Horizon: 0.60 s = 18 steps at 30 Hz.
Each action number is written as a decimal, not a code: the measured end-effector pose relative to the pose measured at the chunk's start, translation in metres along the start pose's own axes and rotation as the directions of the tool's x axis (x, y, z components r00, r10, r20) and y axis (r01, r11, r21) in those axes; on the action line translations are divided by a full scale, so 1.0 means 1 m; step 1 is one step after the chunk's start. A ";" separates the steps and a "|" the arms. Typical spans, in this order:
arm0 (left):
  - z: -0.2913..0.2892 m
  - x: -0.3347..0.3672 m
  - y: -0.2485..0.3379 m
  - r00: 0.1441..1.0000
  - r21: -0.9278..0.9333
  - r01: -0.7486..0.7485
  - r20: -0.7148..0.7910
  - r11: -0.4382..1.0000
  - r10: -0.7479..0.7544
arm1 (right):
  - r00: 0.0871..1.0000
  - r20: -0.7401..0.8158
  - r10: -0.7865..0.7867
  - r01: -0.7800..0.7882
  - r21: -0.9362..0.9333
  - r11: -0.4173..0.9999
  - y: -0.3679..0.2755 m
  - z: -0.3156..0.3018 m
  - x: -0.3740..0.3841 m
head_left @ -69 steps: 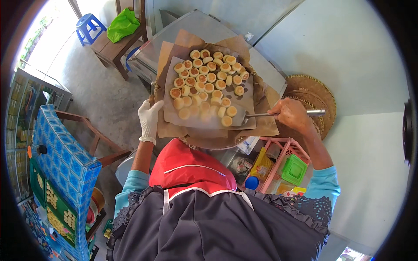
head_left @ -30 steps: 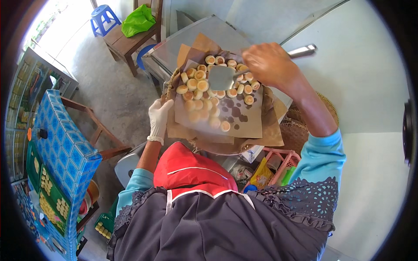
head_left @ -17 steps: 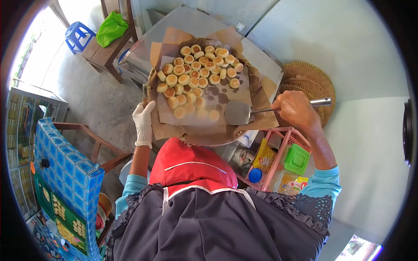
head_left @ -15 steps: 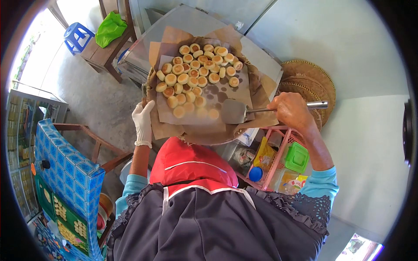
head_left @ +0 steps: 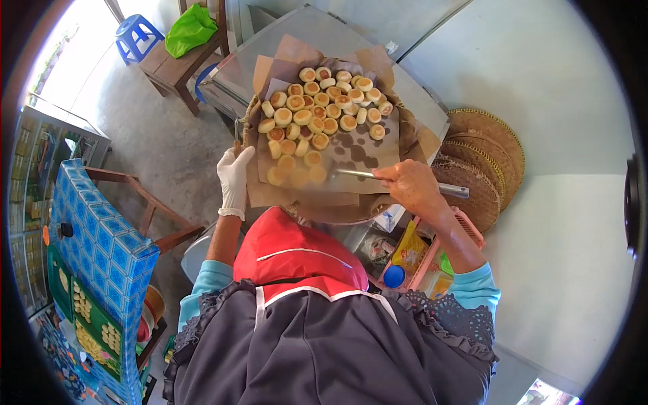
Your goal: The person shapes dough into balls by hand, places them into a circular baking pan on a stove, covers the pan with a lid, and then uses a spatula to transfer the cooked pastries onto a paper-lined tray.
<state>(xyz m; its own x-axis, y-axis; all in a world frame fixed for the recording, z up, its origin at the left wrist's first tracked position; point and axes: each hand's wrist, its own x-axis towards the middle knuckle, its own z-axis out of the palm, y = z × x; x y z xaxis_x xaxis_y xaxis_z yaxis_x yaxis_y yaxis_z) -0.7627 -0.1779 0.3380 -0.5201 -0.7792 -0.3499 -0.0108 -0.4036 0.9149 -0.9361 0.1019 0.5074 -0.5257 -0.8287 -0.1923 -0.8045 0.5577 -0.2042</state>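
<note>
Small round browned buns lie bunched over the far and left parts of brown paper, which lines a round woven basket. My left hand, in a white glove, is closed on the basket's left side by its handle. My right hand is bare and wrapped round the handle of a metal spatula. The spatula's blade is smeared by motion and reaches the nearest buns, which look hazy. Dark grease spots mark the paper to the right of the buns.
The basket rests over a grey metal-topped surface. Stacked woven trays lean at the right wall. A pink crate with packets sits below my right arm. At left stand a blue-covered table, a wooden chair and a blue stool.
My right hand has swung the spatula left, bringing its blade from the bare paper to the nearest buns. The left hand keeps its hold while the whole view has shifted slightly.
</note>
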 end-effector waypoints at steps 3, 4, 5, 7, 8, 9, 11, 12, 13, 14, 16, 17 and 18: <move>-0.003 0.004 -0.004 1.000 -0.010 0.014 0.012 1.000 -0.014 | 0.995 0.053 0.079 -0.083 0.079 0.993 0.006 -0.006 -0.004; -0.002 0.003 -0.003 1.000 -0.013 0.013 0.011 1.000 -0.013 | 0.986 0.101 0.131 -0.144 0.140 0.980 0.011 -0.010 -0.007; -0.001 0.002 -0.001 1.000 -0.021 0.016 0.017 1.000 -0.016 | 0.987 0.100 0.129 -0.142 0.137 0.980 0.015 -0.013 -0.010; -0.001 0.001 0.000 1.000 -0.032 0.018 0.023 0.999 -0.017 | 0.982 0.083 0.169 -0.180 0.144 0.973 0.022 -0.019 -0.015; -0.001 0.001 0.000 1.000 -0.028 0.019 0.021 0.999 -0.018 | 0.983 0.082 0.167 -0.177 0.141 0.974 0.023 -0.026 -0.015; -0.001 0.001 0.000 1.000 -0.024 0.019 0.019 1.000 -0.019 | 0.978 0.095 0.183 -0.193 0.112 0.975 0.024 -0.036 -0.014; -0.002 0.003 -0.003 1.000 -0.040 0.010 0.022 0.999 -0.009 | 0.975 0.105 0.195 -0.203 0.078 0.976 0.029 -0.052 -0.010; -0.003 0.004 -0.005 1.000 -0.051 0.003 0.026 0.999 -0.002 | 0.981 0.089 0.173 -0.183 0.124 0.975 0.034 -0.059 -0.007; -0.005 0.006 -0.008 1.000 -0.051 -0.001 0.020 0.999 0.002 | 0.986 0.072 0.150 -0.160 0.174 0.972 0.038 -0.064 0.000; -0.005 0.008 -0.011 1.000 -0.055 0.004 0.025 0.998 -0.003 | 0.987 0.070 0.145 -0.155 0.170 0.973 0.038 -0.070 0.009; -0.004 0.009 -0.014 0.999 -0.064 0.010 0.031 0.998 -0.008 | 0.993 0.069 0.093 -0.095 0.029 0.995 0.037 -0.088 0.029; -0.005 0.007 -0.011 1.000 -0.060 0.005 0.025 0.998 -0.004 | 0.979 0.104 0.174 -0.174 -0.005 0.985 0.023 -0.096 0.044; -0.007 0.006 -0.009 1.000 -0.055 0.000 0.018 0.998 0.001 | 0.981 0.104 0.165 -0.166 0.001 0.986 0.023 -0.095 0.058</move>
<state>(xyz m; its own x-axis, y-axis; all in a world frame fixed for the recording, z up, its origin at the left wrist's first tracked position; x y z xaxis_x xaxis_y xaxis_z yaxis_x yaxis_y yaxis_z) -0.7594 -0.1823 0.3261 -0.5355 -0.7706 -0.3455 0.0362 -0.4297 0.9023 -1.0112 0.0626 0.5831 -0.6191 -0.7161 -0.3222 -0.7061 0.6872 -0.1706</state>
